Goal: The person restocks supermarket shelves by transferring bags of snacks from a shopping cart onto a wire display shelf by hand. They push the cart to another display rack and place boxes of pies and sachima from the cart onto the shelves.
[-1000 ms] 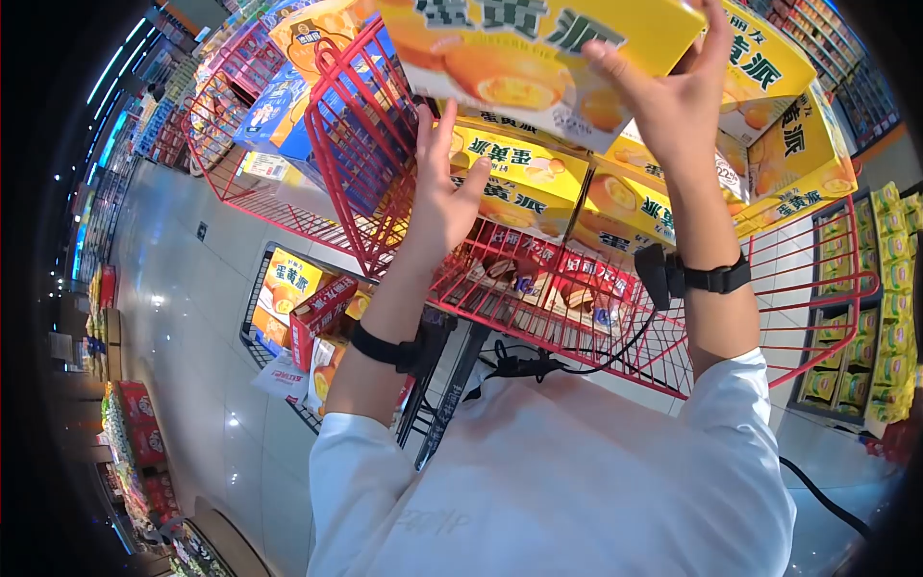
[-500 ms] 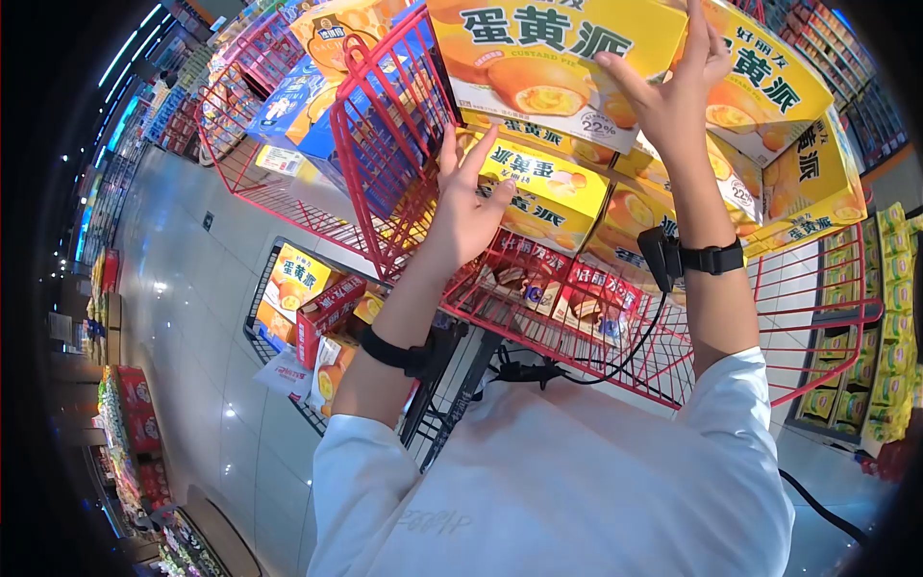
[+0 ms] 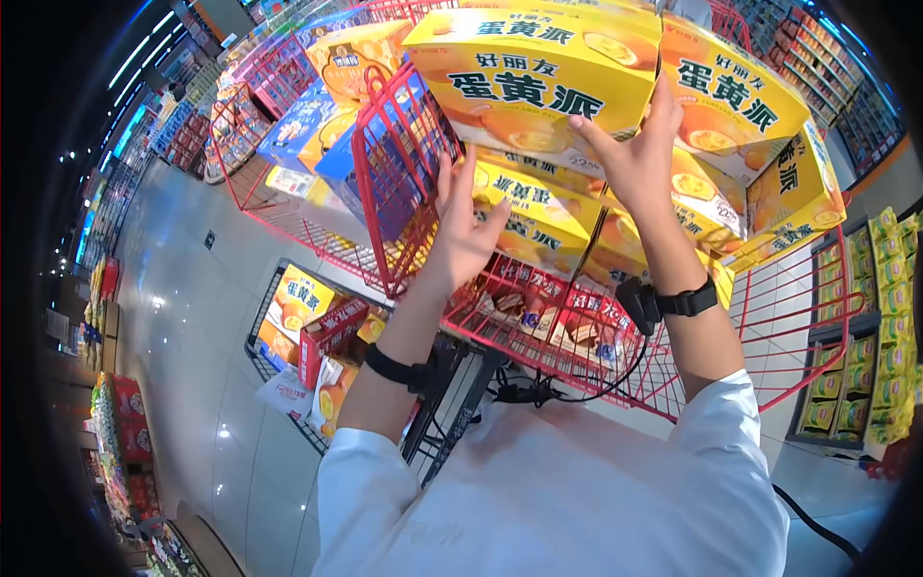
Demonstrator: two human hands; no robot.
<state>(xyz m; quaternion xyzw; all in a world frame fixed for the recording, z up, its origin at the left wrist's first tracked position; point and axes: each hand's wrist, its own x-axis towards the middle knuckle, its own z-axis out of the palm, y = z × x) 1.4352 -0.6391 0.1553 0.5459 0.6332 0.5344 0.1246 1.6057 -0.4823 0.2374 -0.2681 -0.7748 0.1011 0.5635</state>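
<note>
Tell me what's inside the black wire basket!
A yellow cardboard box, a red cardboard box, a yellow-and-white package and more. They cover what's beneath; the bare left forearm hides part.

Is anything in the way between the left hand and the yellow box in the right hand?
Nothing visible. The left hand has its fingertips near the lower left corner of the yellow box; whether they touch is unclear. The red wire panel stands beside that hand, not visibly between.
</note>
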